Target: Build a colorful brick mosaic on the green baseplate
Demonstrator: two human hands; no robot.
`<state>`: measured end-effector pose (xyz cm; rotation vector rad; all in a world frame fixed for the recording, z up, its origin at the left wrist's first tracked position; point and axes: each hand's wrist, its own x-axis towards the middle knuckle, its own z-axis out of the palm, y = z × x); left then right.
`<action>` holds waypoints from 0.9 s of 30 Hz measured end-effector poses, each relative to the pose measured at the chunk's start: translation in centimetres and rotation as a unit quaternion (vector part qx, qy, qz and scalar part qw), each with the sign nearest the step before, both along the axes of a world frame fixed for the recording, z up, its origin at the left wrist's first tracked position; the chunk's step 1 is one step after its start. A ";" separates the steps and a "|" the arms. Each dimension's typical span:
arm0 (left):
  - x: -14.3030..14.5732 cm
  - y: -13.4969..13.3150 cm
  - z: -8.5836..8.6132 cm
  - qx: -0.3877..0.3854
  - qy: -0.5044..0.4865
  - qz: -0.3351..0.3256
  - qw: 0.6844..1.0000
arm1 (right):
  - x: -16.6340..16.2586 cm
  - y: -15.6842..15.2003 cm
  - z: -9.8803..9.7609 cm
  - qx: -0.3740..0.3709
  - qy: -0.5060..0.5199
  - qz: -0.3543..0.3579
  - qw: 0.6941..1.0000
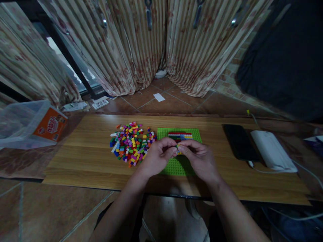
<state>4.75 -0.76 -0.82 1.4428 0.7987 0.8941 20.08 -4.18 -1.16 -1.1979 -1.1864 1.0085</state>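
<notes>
Both of my hands meet over a green studded baseplate (176, 165) on a low wooden board. My left hand (157, 156) and my right hand (199, 158) are closed in pinches, fingertips together around a small yellow brick (179, 152) between them. Rows of red, green, blue and yellow bricks (180, 135) sit pressed on the plate's far edge. A heap of several loose coloured bricks (131, 143) lies just left of the plate, beside my left hand.
A clear plastic box with an orange label (32, 125) rests at the far left. A black phone (239, 142) and a white power bank (272, 151) with cables lie on the board's right. Striped curtains (141, 43) hang behind, over a tiled floor with scraps of paper.
</notes>
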 end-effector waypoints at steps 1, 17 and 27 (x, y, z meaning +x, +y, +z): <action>0.1 0.0 0.1 0.003 -0.001 0.001 1.000 | 0.1 0.0 0.0 -0.005 0.004 -0.001 1.000; -1.5 1.3 -1.4 0.060 0.113 0.047 0.991 | 4.6 0.1 -0.3 -0.077 0.019 -0.085 0.993; -1.1 0.8 -1.1 0.099 0.152 -0.033 0.983 | 4.5 -2.4 -1.4 -0.004 -0.236 0.024 0.972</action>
